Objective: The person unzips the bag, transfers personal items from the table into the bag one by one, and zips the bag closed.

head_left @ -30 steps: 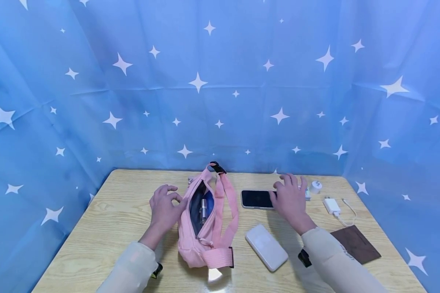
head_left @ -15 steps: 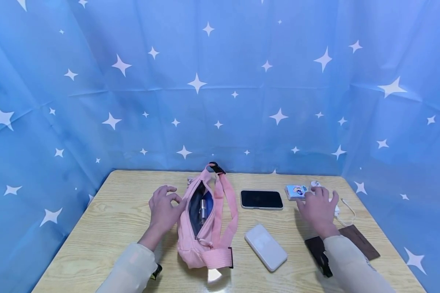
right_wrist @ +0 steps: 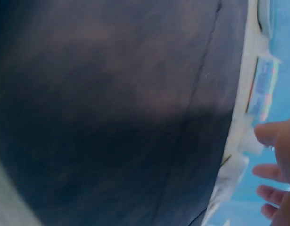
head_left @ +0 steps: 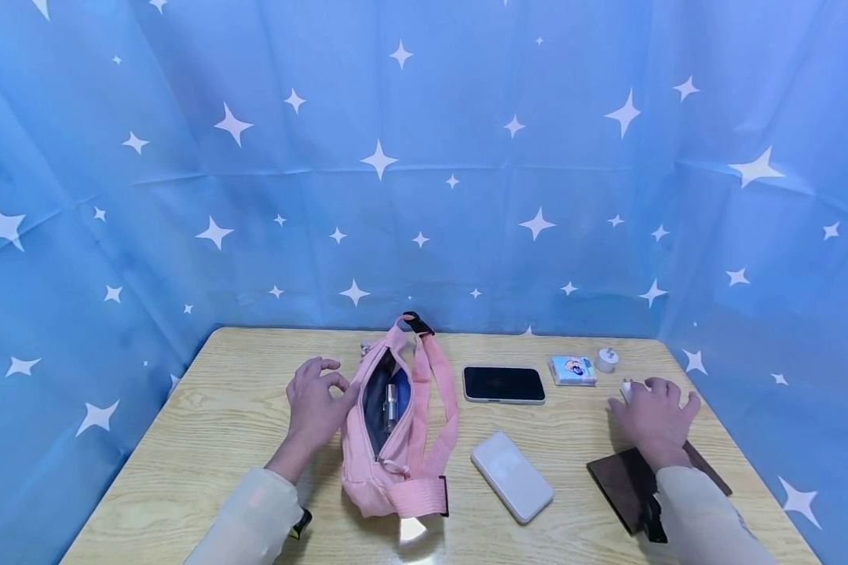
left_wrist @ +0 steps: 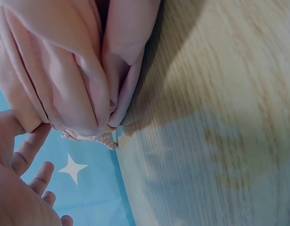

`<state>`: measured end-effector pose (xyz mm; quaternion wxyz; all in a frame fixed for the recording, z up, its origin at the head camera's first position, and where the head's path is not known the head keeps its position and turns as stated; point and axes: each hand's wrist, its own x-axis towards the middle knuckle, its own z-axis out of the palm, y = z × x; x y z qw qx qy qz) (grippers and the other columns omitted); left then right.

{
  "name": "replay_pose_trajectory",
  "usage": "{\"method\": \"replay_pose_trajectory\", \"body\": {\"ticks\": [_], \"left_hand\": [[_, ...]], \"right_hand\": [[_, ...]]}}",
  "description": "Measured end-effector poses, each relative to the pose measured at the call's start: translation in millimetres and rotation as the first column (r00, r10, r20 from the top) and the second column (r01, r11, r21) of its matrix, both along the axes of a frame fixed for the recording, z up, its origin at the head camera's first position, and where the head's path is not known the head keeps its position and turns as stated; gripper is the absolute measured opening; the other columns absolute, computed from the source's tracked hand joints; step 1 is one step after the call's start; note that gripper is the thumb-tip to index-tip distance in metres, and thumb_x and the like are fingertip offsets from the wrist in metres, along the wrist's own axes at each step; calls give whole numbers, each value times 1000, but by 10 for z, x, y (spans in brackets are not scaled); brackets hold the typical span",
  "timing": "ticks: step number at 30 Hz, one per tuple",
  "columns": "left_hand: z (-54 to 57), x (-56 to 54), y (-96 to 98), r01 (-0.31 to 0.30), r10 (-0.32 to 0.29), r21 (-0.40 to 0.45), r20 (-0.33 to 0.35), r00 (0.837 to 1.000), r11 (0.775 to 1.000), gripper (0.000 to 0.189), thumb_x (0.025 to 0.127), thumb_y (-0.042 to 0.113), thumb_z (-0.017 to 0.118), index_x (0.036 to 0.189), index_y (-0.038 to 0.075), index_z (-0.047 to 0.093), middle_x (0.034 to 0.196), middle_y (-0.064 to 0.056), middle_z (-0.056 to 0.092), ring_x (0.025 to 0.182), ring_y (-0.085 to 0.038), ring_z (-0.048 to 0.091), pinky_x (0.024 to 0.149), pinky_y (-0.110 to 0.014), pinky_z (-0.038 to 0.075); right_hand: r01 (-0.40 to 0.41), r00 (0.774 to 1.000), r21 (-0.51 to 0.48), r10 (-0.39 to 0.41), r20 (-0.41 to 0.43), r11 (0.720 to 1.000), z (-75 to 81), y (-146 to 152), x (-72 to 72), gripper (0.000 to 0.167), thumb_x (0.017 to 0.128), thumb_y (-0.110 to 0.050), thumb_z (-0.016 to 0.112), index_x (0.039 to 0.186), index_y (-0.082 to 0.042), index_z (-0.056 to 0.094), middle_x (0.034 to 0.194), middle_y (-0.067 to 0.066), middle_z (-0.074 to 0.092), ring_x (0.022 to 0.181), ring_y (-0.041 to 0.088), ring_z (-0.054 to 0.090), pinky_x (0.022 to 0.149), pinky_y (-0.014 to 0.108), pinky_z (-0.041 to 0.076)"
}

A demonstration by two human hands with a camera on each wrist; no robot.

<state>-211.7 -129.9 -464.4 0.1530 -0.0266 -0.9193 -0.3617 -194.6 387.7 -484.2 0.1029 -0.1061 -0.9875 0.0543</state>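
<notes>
A pink waist bag (head_left: 362,471) stands on the wooden table with its zip undone and mouth gaping. Inside it lies a small shiny tube (head_left: 392,406) beside something blue. My left hand (head_left: 316,404) pinches the bag's left rim between thumb and forefinger; in the left wrist view the other fingers spread away from the pink fabric (left_wrist: 64,61). My right hand (head_left: 656,417) hovers over a white charger plug (head_left: 626,390), largely covering it. In the right wrist view its fingers (right_wrist: 269,173) are apart beside the charger (right_wrist: 232,172); contact cannot be made out.
A black-screened phone (head_left: 504,385), a white power bank (head_left: 512,477), a blue tissue pack (head_left: 572,370) and a round white plug (head_left: 607,360) lie right of the bag. A dark brown flat wallet-like item (head_left: 616,480) lies under my right wrist. A starry blue curtain (head_left: 466,204) surrounds the table (head_left: 205,424).
My right hand has moved right, from the phone past the tissue pack to the charger, uncovering the phone, tissue pack and round plug. The left hand stays at the bag's rim.
</notes>
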Motion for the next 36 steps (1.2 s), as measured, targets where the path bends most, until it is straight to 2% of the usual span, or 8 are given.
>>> {"method": "replay_pose_trajectory", "body": {"ticks": [4, 9, 19, 25, 31, 36], "left_hand": [[0, 3, 2, 0, 0, 0, 3, 1000, 1000, 27, 87, 33, 69, 68, 16, 67, 126, -7, 57, 137, -32, 33, 111, -57, 16], [-13, -5, 7, -2, 2, -3, -2, 1000, 1000, 26, 87, 34, 69, 68, 16, 67, 126, -6, 57, 137, -32, 33, 111, -57, 17], [-15, -8, 9, -7, 7, -4, -2, 1000, 1000, 26, 87, 33, 69, 68, 15, 67, 126, -7, 57, 137, -32, 33, 112, -57, 16], [-34, -16, 12, -11, 11, 0, -27, 1000, 1000, 24, 85, 31, 71, 67, 15, 67, 125, -8, 59, 136, -33, 35, 111, -57, 17], [-50, -17, 13, -12, 12, -2, -51, 999, 1000, 23, 84, 28, 72, 66, 15, 67, 124, -8, 60, 136, -35, 36, 109, -58, 19], [-28, -8, 18, -7, 7, 2, -35, 999, 1000, 23, 85, 28, 71, 67, 15, 67, 125, -8, 59, 136, -34, 35, 110, -58, 18]], "right_hand": [[27, 999, -21, -26, 22, 999, -16, 89, 37, 49, 89, -36, 58, 102, 11, 62, 124, 39, 41, 113, 57, 31, 96, 77, 10], [72, 995, -34, -70, 68, 997, -33, 177, 51, 55, 88, -38, 57, 103, 15, 58, 121, 41, 41, 112, 57, 31, 96, 77, 11], [126, 985, -14, -123, 123, 992, -89, 309, 46, 45, 91, -38, 54, 85, 6, 59, 118, 41, 39, 109, 57, 31, 92, 75, 18], [135, 981, -17, -132, 145, 991, -75, 316, 50, 47, 91, -44, 55, 79, 2, 59, 116, 41, 41, 108, 58, 32, 93, 76, 17], [141, 976, -17, -136, 168, 990, -60, 306, 44, 54, 92, -50, 52, 81, 3, 62, 117, 41, 41, 109, 59, 32, 93, 76, 18], [155, 970, -22, -148, 191, 988, -39, 304, 22, 61, 93, -52, 50, 93, 7, 64, 118, 42, 40, 110, 59, 32, 93, 77, 18]]}}
